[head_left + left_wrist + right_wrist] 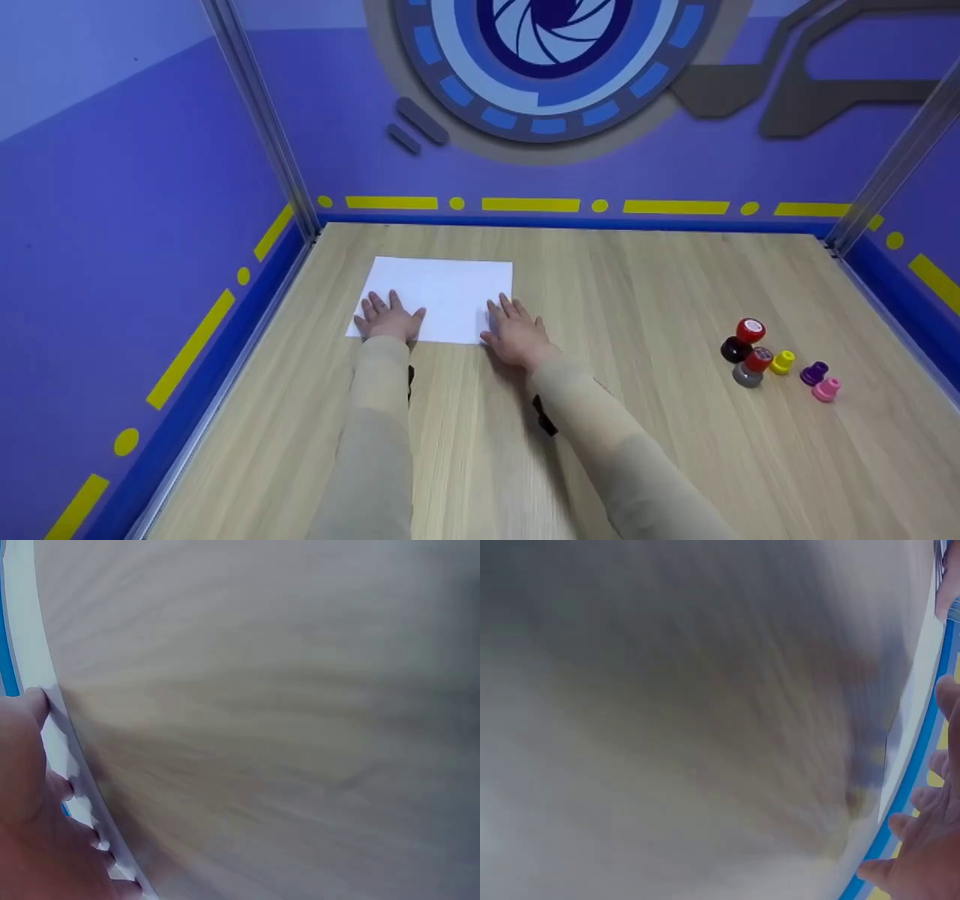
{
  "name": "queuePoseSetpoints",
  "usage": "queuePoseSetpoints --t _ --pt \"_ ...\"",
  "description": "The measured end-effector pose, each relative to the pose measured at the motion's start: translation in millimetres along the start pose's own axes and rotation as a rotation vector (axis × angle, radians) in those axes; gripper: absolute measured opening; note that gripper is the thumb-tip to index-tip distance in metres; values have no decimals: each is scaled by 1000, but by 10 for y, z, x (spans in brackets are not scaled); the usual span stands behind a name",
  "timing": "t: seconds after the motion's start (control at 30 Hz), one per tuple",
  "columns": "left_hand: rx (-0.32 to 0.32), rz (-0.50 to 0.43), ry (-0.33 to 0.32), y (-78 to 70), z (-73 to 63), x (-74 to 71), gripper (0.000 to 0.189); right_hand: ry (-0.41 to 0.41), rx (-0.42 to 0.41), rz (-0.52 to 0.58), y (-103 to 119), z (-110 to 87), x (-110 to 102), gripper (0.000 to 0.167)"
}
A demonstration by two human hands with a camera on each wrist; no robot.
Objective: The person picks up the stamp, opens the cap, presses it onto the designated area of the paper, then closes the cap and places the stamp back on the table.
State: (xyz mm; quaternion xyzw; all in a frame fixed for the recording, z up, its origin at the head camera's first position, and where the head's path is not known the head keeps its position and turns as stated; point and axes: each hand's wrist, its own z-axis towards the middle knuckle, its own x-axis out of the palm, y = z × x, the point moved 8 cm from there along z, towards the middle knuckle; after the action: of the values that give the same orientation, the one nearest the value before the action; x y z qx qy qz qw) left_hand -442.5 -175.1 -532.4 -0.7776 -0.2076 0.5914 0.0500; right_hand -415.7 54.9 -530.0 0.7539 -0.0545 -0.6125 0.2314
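Observation:
A blank white sheet of paper (442,292) lies on the wooden table. On its near left corner rests my left hand (388,321), fingers spread and straight. My right hand (517,334) is at the sheet's near right corner, fingers extended; whether it touches the paper or hovers just above I cannot tell. In the left wrist view, the left hand (45,802) lies along the paper's edge. The right wrist view catches the right hand (930,825) at its right side, with part of the paper (924,682) beyond.
On the right of the table (645,300) stand several small stamps: a red-topped black one (750,330), a red and grey one (752,367), a yellow one (783,363), a purple one (814,373) and a pink one (826,390). Blue-purple walls (337,135) enclose the table.

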Motion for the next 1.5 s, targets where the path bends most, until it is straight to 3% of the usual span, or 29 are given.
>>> queuePoseSetpoints --t 0.33,0.57,0.8,1.03,1.3,1.5 --pt "77 52 -34 -217 -5 19 93 16 28 -82 -83 -15 13 54" --pt "197 66 -21 -427 -19 53 91 -2 45 -21 -372 -53 -143 52" --pt "317 55 19 -654 -59 132 83 -13 -29 24 -703 -223 -368 50" --pt "446 100 60 -904 -267 262 78 -38 -96 29 -974 -475 -570 48" --pt "548 138 172 -1163 -580 489 78 -42 -45 43 -1274 -909 -645 46" --pt "628 151 180 -1263 -822 592 73 -43 -43 31 -1393 -1228 -658 47"
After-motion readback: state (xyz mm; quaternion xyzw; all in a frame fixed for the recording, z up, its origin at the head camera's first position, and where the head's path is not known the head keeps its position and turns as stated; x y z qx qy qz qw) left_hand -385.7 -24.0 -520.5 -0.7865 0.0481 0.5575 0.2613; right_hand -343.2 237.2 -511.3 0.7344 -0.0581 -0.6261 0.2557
